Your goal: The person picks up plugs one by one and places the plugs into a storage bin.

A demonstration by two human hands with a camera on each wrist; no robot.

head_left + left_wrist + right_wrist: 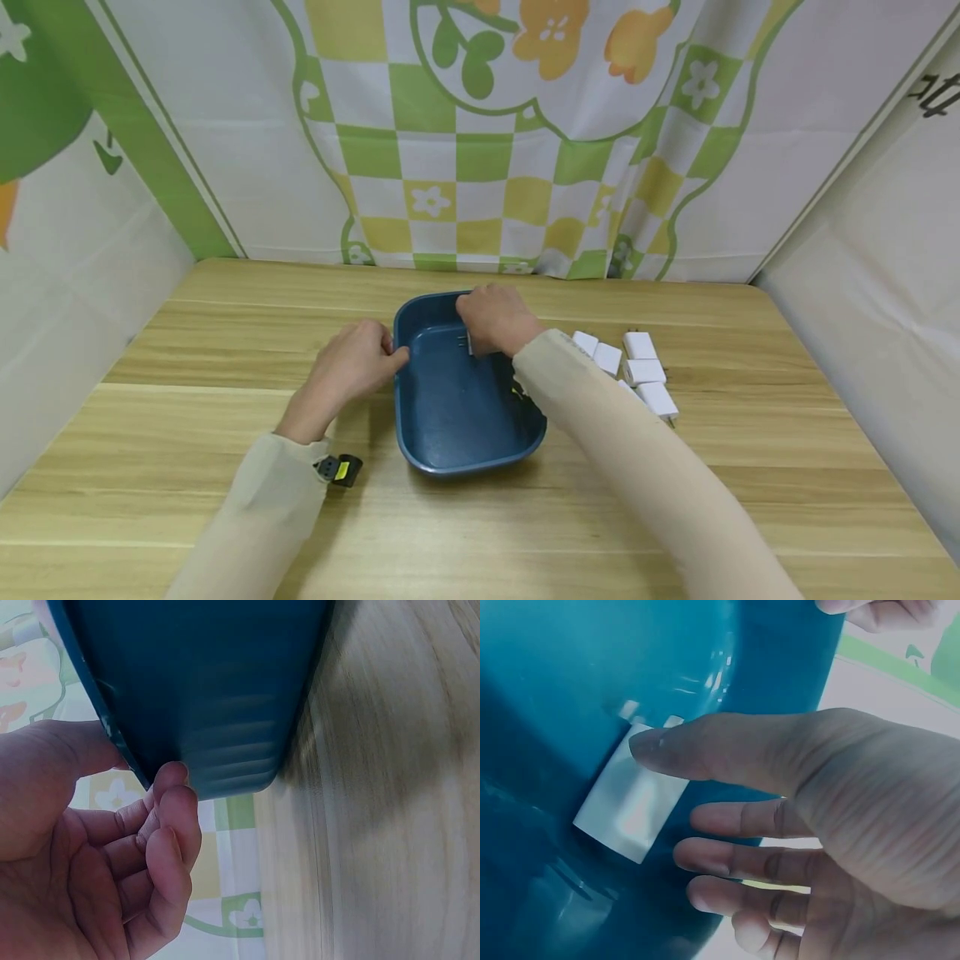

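Note:
A deep blue plastic basin (453, 421) with rounded corners stands on the wooden table. My left hand (351, 364) pinches its left rim, the thumb over the edge and the other fingers curled against the outer wall (225, 742). Inside the basin, towards the far end, my right hand (497, 318) holds a white plug-in charger (630, 799). The thumb presses on the charger's face near its prong end, and the prongs point left in the head view. Much of the charger is hidden by the hand there.
Several more white chargers (645, 371) lie on the table (750, 467) right of the basin, partly behind the right sleeve (600, 425). A patterned curtain (480, 158) hangs behind the table's far edge. White cloth walls flank both sides.

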